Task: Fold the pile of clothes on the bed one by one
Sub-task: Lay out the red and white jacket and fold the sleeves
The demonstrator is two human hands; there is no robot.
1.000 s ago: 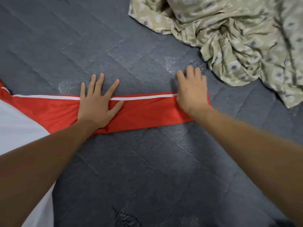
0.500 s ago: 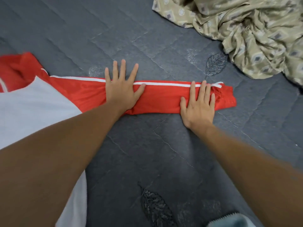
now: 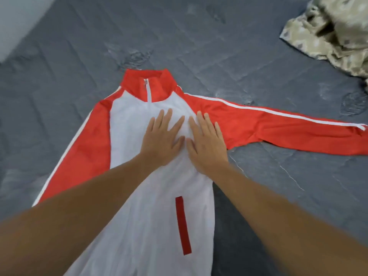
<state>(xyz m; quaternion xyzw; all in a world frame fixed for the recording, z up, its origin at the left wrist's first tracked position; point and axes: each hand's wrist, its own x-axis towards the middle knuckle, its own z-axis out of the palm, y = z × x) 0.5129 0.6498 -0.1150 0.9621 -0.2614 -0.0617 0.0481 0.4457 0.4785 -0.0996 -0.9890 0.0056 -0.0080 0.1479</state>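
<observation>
Jacket [image 3: 139, 216] flat on bed [image 3: 258, 216], front up, under my palms. Left hand [image 3: 161, 140] and right hand [image 3: 205, 144] spread flat on its chest, gripping nothing. Smooth outward evenly before folding the sleeve [image 3: 278, 126] right of my right hand.

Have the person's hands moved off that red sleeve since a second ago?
Yes. Both the left hand and right hand left the red sleeve, shifting leftward onto the jacket's white chest, flat beside each other.

A dark grey quilted mattress [image 3: 258, 46] (leaf patterns stitched in) fills the view, pale wall [image 3: 18, 18] at upper left.
</observation>
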